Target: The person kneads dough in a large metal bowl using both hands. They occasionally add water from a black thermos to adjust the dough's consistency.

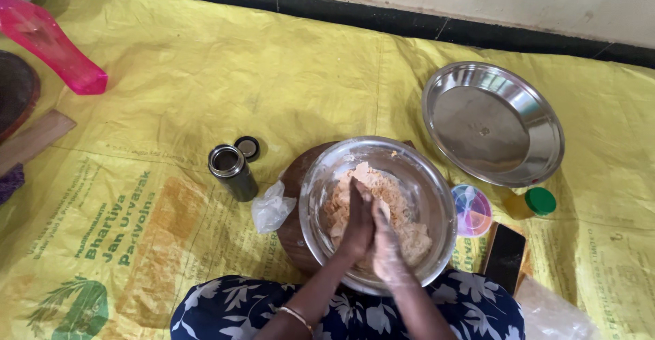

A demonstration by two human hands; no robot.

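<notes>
Dough work in progress, centre-low of the frame. I see the left hand (357, 220) and right hand (385, 244) pressed palm to palm over the bowl (437, 196), fingers extended and close together; I cannot tell whether any dough is caught between them. Both are dusted with flour.

The dough (409, 234) lies inside the bowl, beneath and around the hands. It reads as pale tan, crumbly and lumpy, not one smooth mass; I judge the mixing begun and the kneading into a smooth ball not yet done.

The bowl is round, shiny steel, smeared with flour on its inner wall, and sits on a dark round wooden board (295, 231). A crumpled clear plastic bag (271, 207) touches the board's left edge. Left of that stands a small dark cylindrical tin (232, 173), open, its lid (247, 147) just beside it. Upper right lies a bare steel plate (492, 123). Everything rests on a yellow woven plastic sheet (205, 74), creased and matte.
</notes>
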